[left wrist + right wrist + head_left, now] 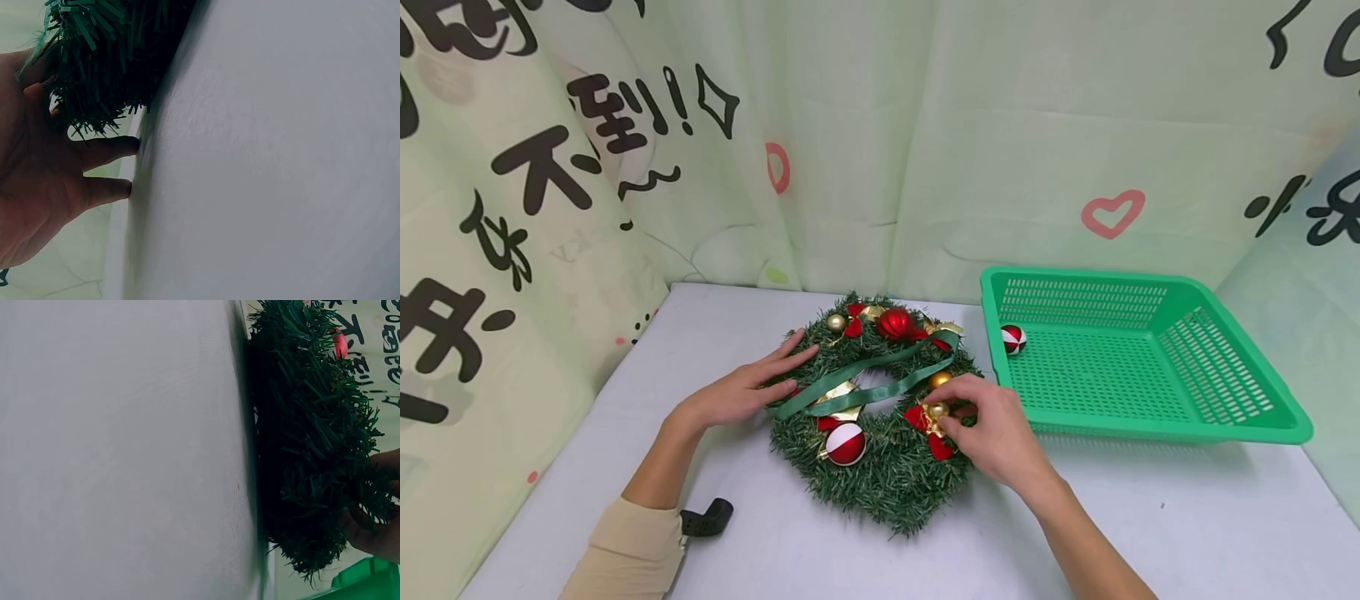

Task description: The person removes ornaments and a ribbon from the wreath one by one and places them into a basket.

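Note:
A green Christmas wreath (880, 492) lies flat on the table, its needles filling part of both wrist views. My left hand (741, 392) rests against its left side with fingers spread. In the left wrist view, two fingertips (128, 147) reach down to the tabletop. Over the wreath's right side, my right hand (996, 429) pinches a gold ornament (937, 410) on a red bow (939, 447) between thumb and index finger. A green ribbon (883, 389) crosses the centre in two strands. A red-and-white ball (846, 444) sits at the lower left of the ring.
A green plastic basket (1150, 425) stands right of the wreath, with another red-and-white ball (1013, 339) inside at its left wall. Near my left sleeve lies a black curved object (707, 518). A printed curtain (1000, 167) hangs behind the white table (760, 542).

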The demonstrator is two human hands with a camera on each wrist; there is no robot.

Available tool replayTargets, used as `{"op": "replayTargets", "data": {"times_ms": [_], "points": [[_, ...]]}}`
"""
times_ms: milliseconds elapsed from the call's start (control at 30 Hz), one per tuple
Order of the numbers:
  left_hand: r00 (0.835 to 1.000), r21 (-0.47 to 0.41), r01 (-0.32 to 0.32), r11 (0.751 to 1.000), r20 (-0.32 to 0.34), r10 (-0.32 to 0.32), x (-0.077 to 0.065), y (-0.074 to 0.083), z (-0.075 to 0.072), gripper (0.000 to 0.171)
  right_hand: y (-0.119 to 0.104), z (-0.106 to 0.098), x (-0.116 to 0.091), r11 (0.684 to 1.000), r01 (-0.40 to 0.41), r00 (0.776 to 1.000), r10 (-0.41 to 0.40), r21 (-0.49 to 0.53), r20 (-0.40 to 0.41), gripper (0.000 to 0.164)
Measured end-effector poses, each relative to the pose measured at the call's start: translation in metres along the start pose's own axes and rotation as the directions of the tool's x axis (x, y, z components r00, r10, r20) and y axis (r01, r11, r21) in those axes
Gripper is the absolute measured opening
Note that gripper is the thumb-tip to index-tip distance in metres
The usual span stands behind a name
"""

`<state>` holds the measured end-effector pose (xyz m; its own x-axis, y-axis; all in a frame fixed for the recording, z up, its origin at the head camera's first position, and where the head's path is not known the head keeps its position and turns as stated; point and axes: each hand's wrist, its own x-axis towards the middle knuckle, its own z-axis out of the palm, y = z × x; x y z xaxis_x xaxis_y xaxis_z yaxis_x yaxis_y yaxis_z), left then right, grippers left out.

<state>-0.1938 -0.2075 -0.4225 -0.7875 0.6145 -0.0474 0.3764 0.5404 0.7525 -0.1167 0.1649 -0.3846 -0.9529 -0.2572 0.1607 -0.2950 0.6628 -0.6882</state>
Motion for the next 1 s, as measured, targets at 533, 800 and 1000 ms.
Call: {"op": "replayTargets", "data": {"times_ms": [533, 800, 1000], "points": [[1.0, -0.001, -0.001, 1.0, 0.0, 0.001, 0.0001, 0.0009, -0.0007, 0.058, -0.0033, -0.0033, -0.0012, 0.998, 0.031, 0.999, -0.029, 0.048, -0.044, 0.027], [1.0, 0.002, -0.005, 1.0, -0.001, 0.005, 0.0004, -0.0005, -0.0003, 0.058, -0.0026, -0.0063, -0.0012, 0.993, 0.038, 0.998, -0.033, 0.111, -0.054, 0.026], [1.0, -0.005, -0.006, 1.0, -0.001, 0.006, 0.0004, -0.0003, 0.0002, 0.058, -0.0025, -0.0071, -0.0015, 0.989, 0.047, 0.998, -0.04, 0.14, -0.059, 0.026]]}}
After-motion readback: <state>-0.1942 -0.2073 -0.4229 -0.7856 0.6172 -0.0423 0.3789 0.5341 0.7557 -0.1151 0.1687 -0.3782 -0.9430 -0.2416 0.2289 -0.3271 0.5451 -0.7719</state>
